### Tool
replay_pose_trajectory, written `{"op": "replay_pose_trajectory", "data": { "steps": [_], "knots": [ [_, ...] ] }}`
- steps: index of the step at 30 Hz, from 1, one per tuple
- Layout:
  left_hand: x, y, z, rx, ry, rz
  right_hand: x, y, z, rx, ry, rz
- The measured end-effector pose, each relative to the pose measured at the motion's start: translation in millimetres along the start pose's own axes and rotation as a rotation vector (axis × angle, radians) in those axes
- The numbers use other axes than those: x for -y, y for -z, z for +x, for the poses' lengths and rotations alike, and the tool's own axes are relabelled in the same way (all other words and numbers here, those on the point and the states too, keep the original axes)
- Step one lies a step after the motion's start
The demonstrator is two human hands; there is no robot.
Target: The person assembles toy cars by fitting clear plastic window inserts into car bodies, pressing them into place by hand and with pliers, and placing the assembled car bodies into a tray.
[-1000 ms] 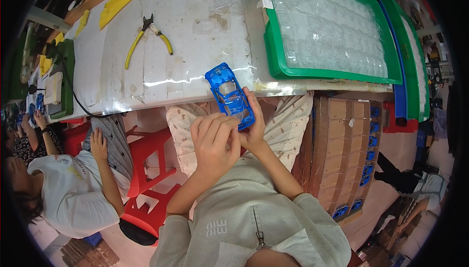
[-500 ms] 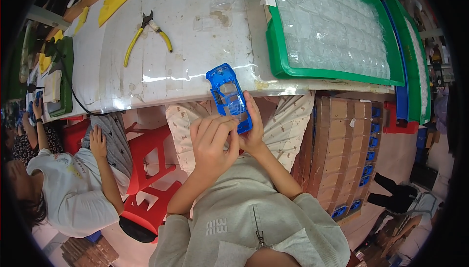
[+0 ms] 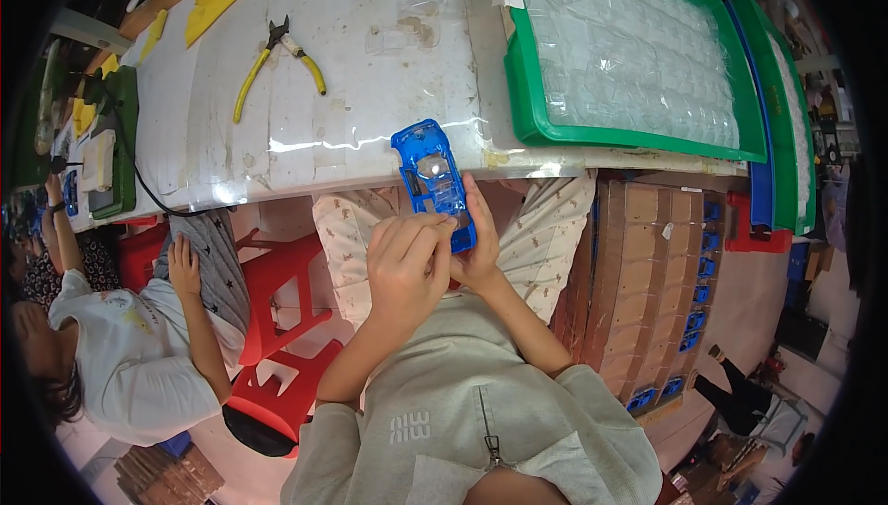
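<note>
A blue plastic toy car body (image 3: 429, 155), a hollow shell with window openings, is held tilted just past the table's front edge. My right hand (image 3: 479, 239) grips its near end from the right side, the palm beneath and the fingers along the edge. Over that same end my left hand (image 3: 405, 263) is closed, its fingertips pinched together and touching the shell. Whatever those fingertips may hold is hidden. Yellow-handled cutting pliers (image 3: 277, 59) lie on the white table (image 3: 370, 98), beyond my left hand.
A green tray (image 3: 638, 141) of clear plastic pieces stands at the right, beside another green tray (image 3: 803, 163). Below them are stacked cardboard layers (image 3: 638, 283) with blue shells. Yellow cloths (image 3: 220, 2) lie far left. A co-worker (image 3: 139, 357) sits left, near red stools (image 3: 282, 301).
My left fingers have shifted slightly on the shell, which stays nearly in place. At left the co-worker's raised hand has moved away from a blue part. A person at lower right has moved.
</note>
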State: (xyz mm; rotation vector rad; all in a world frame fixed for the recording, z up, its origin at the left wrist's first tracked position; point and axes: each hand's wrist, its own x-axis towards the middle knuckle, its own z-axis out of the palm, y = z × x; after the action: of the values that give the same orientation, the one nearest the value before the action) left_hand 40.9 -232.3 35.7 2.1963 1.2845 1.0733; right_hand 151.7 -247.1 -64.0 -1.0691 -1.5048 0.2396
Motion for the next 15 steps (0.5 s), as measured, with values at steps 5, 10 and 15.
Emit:
{"op": "replay_pose_trajectory", "data": {
  "steps": [5, 10, 15],
  "knots": [
    [-1.9, -2.7, -0.2, -0.028, 0.039, 0.077, -0.6, -0.6, -1.5, 0.004, 0.014, -0.02],
    [3.3, -3.6, 9.2, 0.201, -0.039, 0.2, -1.5, 4.2, -5.3, -0.001, -0.059, -0.026],
    [6.7, -2.8, 7.6, 0.193, -0.069, 0.147, -3.3, 5.1, -4.1, -0.02, -0.095, 0.026]
  ]
}}
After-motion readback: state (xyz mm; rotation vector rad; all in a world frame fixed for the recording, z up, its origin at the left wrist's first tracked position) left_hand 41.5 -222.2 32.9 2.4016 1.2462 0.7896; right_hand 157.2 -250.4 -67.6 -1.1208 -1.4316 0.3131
